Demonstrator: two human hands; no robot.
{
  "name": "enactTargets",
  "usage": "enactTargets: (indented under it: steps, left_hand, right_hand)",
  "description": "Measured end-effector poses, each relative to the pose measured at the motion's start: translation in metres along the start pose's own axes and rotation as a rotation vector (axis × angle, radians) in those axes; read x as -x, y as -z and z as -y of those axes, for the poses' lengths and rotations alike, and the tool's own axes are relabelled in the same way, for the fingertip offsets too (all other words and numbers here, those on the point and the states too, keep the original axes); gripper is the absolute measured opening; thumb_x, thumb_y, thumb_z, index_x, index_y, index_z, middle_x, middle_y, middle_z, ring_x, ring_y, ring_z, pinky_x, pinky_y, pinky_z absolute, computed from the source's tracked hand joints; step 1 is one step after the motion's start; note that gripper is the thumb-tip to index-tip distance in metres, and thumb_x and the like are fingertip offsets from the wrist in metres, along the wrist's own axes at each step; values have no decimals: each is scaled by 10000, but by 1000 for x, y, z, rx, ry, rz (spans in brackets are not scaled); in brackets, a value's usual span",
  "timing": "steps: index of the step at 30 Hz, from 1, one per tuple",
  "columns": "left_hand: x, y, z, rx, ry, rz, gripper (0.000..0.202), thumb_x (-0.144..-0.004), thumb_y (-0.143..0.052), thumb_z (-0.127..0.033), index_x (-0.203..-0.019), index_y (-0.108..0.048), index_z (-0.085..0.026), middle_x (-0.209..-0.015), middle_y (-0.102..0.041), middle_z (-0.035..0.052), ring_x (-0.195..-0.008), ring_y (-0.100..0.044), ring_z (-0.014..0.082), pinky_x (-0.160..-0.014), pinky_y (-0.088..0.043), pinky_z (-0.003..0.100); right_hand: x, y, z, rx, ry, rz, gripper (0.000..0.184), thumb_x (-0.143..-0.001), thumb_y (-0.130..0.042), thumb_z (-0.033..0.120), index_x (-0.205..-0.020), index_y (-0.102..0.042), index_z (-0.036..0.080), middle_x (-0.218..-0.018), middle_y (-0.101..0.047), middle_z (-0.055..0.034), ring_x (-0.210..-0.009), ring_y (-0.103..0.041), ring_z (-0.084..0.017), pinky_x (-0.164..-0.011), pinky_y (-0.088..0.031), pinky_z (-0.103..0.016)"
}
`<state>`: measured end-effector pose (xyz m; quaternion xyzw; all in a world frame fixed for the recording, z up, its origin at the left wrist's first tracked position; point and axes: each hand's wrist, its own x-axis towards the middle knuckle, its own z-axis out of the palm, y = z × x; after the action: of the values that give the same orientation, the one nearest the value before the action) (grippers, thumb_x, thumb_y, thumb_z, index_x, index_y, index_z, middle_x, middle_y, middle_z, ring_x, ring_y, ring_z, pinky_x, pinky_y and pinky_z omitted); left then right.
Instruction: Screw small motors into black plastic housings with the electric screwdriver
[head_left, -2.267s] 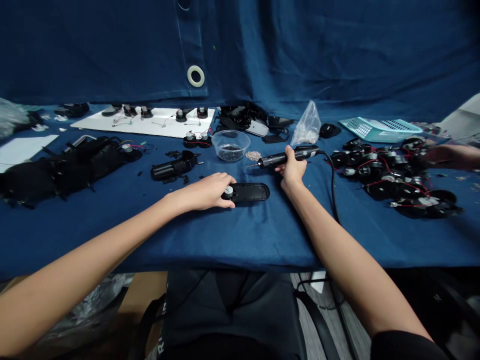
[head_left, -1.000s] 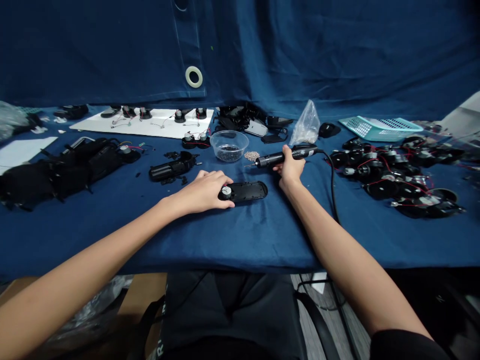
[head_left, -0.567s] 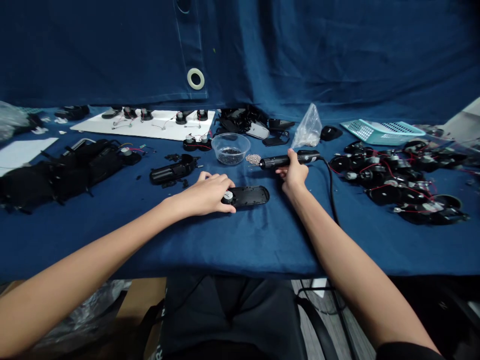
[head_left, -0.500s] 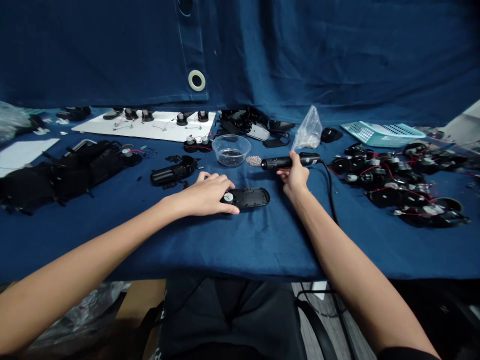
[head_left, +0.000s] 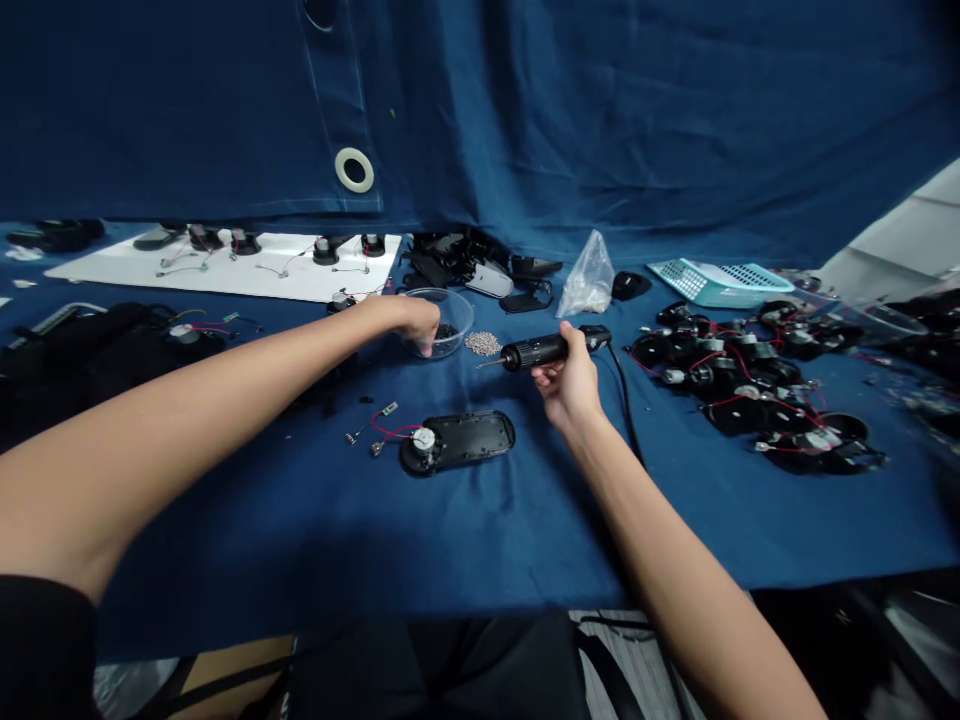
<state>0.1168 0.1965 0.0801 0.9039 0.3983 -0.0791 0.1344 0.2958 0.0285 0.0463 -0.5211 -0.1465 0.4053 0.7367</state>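
My left hand point(head_left: 421, 325) reaches into a clear round bowl point(head_left: 459, 312) of small dark pieces. Its fingers are bent and pressed together, and whatever is between them is hidden. My right hand point(head_left: 568, 380) is wrapped round a black electric screwdriver point(head_left: 541, 350), held level with its thin bit pointing left and its cord trailing behind. In front of me on the blue cloth lies a black oblong housing point(head_left: 472, 438). A round silver motor point(head_left: 423, 440) sits at its left end, with red wires point(head_left: 391, 430) running to small parts on the cloth.
A heap of small metallic pieces point(head_left: 483, 343) lies right of the bowl. Behind stand a clear plastic bag point(head_left: 589, 280) and a light-blue basket point(head_left: 720, 284). Several wired black assemblies point(head_left: 750, 370) crowd the right; a white board point(head_left: 255, 275) bears similar parts at back left.
My left hand has left the housing and moved up into the bowl, uncovering the motor and red wires. My right hand still holds the screwdriver. The view has shifted slightly right.
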Motion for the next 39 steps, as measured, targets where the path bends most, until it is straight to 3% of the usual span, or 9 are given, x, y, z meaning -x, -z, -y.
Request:
enactTargets:
  steps: [4, 10, 16, 23, 26, 30, 35, 39]
  left_hand:
    - [-7, -3, -1, -44, 45, 61, 187, -527, -795, -257, -471, -641, -167, -560, -603, 60, -697, -595, 262, -814, -413, 407]
    - [4, -2, -1, -67, 58, -40, 156, -652, -754, -327, -627, -711, -179, -741, -678, 89, -872, -605, 285, -938, -352, 444]
    - [5, -5, 4, -30, 37, -139, 293, -636, -767, -457, -608, -694, -174, -695, -655, 103, -864, -607, 295, -839, -402, 392]
    - [11, -12, 8, 117, -45, -297, 153, -709, -706, -300, -626, -680, -173, -680, -681, 69, -691, -611, 192, -671, -402, 295]
    - [28, -14, 0, 259, -35, -501, 173, -788, -649, -309, -717, -697, -158, -756, -708, 74, -701, -619, 173, -669, -418, 290]
    - [68, -26, -16, 567, -50, -828, 154, -806, -645, -292, -780, -724, -162, -757, -719, 43, -703, -627, 158, -689, -449, 284]
    - [112, -57, -32, 657, -70, -950, 169, -854, -611, -286, -871, -756, -201, -922, -743, 18, -875, -666, 173, -846, -497, 306]
    - [126, -70, -36, 628, -124, -915, 189, -872, -614, -285, -960, -764, -214, -965, -722, 26, -919, -653, 172, -879, -495, 307]
  right_hand:
    - [0, 0, -1, 0, -11, 4, 269, -846, -614, 407, -778, -485, 180, -496, -503, 36, -367, -485, -85, -303, -316, -154]
    - [0, 0, -1, 9, -2, 4, 271, -849, -608, 411, -787, -486, 177, -501, -517, 25, -362, -492, -95, -298, -308, -161]
    - [-1, 0, -2, 15, -11, -1, 285, -847, -609, 420, -771, -477, 179, -498, -516, 26, -366, -493, -90, -297, -318, -154]
    - [-1, 0, -3, 23, -11, 3, 294, -855, -607, 426, -761, -488, 174, -511, -513, 25, -364, -487, -84, -297, -321, -158]
    - [1, -1, -1, 21, -11, 2, 310, -860, -601, 425, -732, -474, 173, -506, -500, 27, -361, -477, -80, -295, -310, -157]
    - [2, -1, -1, 16, -12, -2, 301, -857, -603, 417, -738, -474, 173, -511, -512, 21, -366, -477, -82, -296, -302, -155]
    - [5, -3, -2, 30, -36, 15, 304, -866, -589, 427, -751, -476, 169, -506, -506, 21, -372, -473, -77, -296, -301, -143]
    - [7, -4, -3, 26, -34, 37, 287, -871, -585, 408, -753, -467, 175, -504, -504, 23, -369, -467, -76, -293, -300, -141]
